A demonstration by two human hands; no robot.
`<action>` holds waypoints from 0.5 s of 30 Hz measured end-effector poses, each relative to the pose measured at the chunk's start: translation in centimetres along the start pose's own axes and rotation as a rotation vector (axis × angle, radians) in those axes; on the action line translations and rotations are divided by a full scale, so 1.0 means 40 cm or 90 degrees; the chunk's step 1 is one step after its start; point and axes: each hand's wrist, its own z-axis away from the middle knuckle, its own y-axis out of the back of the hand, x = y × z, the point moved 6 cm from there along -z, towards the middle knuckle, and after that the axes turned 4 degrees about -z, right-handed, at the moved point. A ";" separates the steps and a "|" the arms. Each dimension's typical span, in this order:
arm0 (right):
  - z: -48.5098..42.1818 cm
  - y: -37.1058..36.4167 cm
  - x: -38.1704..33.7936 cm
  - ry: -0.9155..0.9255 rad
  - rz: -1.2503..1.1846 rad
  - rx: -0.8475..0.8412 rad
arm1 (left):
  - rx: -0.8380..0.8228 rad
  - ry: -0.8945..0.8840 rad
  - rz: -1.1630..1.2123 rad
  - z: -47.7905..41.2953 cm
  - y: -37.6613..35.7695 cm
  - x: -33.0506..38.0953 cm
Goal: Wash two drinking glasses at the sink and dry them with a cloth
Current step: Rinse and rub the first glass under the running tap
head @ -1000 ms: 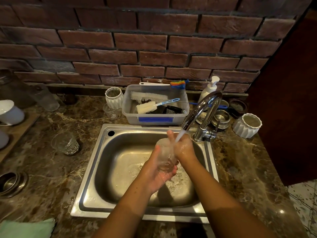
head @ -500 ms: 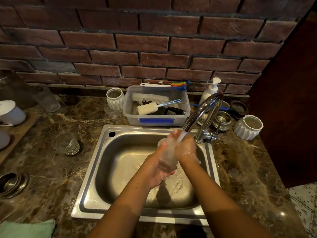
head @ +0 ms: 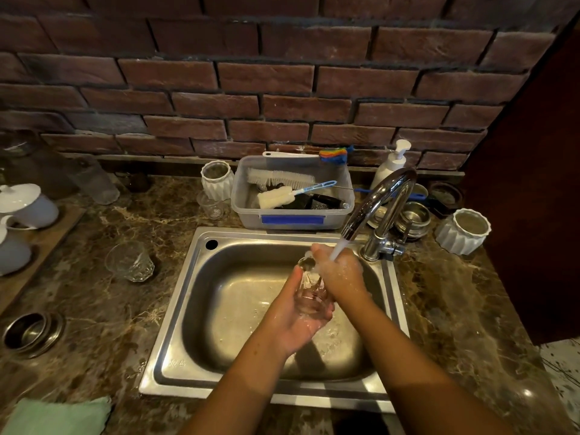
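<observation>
Over the steel sink my left hand cups a clear drinking glass from below, tilted toward the tap. My right hand is wet and soapy, with its fingers at the glass's rim and inside it. Water runs from the chrome tap onto my right hand and the glass. A second clear faceted glass stands upright on the marble counter left of the sink. A folded pale green cloth lies at the counter's front left corner.
A plastic tub of brushes stands behind the sink, with a soap pump bottle to its right. White ribbed cups and steel bowls sit right of the tap. White lidded cups rest on a wooden board at left. A steel bowl stands front left.
My right hand's fingers have shifted on the glass's rim while my left hand turned and lowered the glass slightly under the running water. The soap foam on the glass has thinned.
</observation>
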 end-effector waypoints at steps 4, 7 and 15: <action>-0.043 -0.006 0.007 -0.116 -0.027 -0.022 | -0.007 -0.018 -0.071 -0.009 0.011 -0.010; -0.048 -0.010 0.018 -0.190 -0.179 -0.027 | -0.026 -0.034 -0.175 -0.001 0.006 0.018; 0.012 -0.025 0.051 -0.021 -0.080 -0.011 | -0.025 -0.009 0.039 0.005 0.022 0.005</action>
